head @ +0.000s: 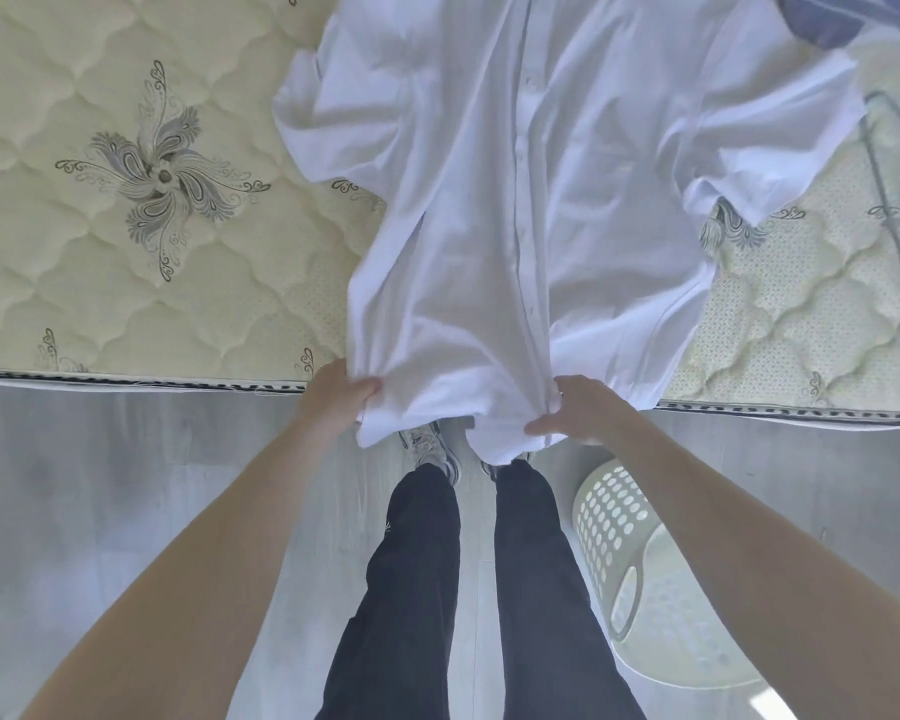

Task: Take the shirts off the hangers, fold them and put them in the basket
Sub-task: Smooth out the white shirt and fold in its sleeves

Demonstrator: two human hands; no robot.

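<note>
The white shirt (515, 200) lies flat on the quilted mattress (126, 252), button placket facing up, short sleeves spread to both sides. Its hem hangs over the near mattress edge.

The two hands are apart, and each is clamped on the hem:
- The left hand (333, 397) grips the left corner of the hem, with the fingers curled into the fabric.
- The right hand (578, 413) pinches the hem at the foot of the placket.

The perforated white basket (609, 522) stands on the grey floor (126, 511), just beside the person's right leg and under the right forearm. No contents can be made out in it. A blue fabric item (827, 13) lies on the mattress at the far right, touching the shirt's shoulder area.
</note>
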